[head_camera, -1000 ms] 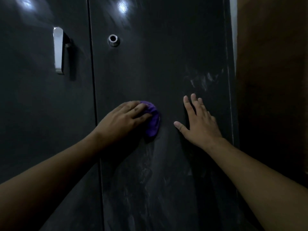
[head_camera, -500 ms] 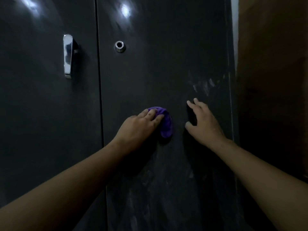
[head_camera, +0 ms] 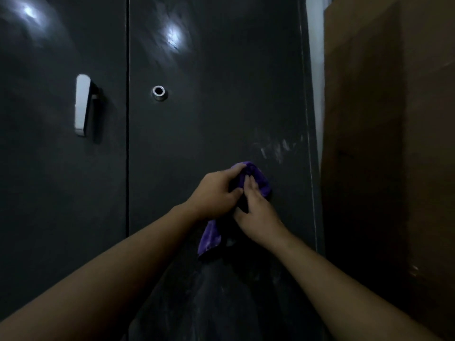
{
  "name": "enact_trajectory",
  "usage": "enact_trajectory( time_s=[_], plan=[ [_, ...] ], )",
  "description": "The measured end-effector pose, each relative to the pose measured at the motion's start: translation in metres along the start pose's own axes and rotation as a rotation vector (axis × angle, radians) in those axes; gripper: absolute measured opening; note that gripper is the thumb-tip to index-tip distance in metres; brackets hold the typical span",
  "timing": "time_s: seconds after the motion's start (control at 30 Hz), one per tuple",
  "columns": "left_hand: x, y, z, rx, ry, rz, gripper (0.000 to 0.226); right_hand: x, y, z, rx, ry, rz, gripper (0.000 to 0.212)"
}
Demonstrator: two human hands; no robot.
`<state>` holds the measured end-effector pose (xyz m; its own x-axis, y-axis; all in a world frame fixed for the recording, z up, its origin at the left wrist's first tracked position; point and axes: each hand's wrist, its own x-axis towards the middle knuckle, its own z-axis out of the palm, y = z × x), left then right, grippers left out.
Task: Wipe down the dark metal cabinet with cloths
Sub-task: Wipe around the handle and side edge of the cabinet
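On the left door of the dark metal cabinet [head_camera: 209, 57] a chrome bar handle [head_camera: 82, 105] stands out. Right of the door seam sits a small round steel lock barrel [head_camera: 159, 92]. Lower on the right door, the left hand [head_camera: 216, 193] curls its fingers round the top of a bunched purple cloth [head_camera: 258, 179]. One end hangs loose below, probably because the person is regathering the cloth for a fresh face. The right hand [head_camera: 256, 212] lays its fingers on the fold; I cannot tell whether they pinch it. Whitish smears [head_camera: 278, 148] lie just above. A tall brown board [head_camera: 394, 143] crowds the cabinet's right edge and may hamper wiping there.
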<state>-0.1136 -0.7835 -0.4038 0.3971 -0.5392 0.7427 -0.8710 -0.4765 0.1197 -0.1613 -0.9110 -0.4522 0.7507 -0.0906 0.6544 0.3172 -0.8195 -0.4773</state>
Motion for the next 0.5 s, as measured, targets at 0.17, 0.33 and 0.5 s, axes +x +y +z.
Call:
enact_trajectory(
  time_s=[0.17,0.33,0.5],
  plan=[
    [-0.008,-0.013,-0.016,-0.147,-0.169,0.01,0.056,0.013,-0.006,0.007,-0.111,0.043,0.039,0.08],
    [-0.008,-0.04,-0.061,0.546,-0.117,0.137,0.067,0.049,-0.006,-0.021,-0.038,0.347,0.224,0.094],
    [-0.009,-0.082,-0.065,0.739,-0.125,0.211,0.07,0.078,0.006,-0.052,-0.127,0.487,0.164,0.08]
  ],
)
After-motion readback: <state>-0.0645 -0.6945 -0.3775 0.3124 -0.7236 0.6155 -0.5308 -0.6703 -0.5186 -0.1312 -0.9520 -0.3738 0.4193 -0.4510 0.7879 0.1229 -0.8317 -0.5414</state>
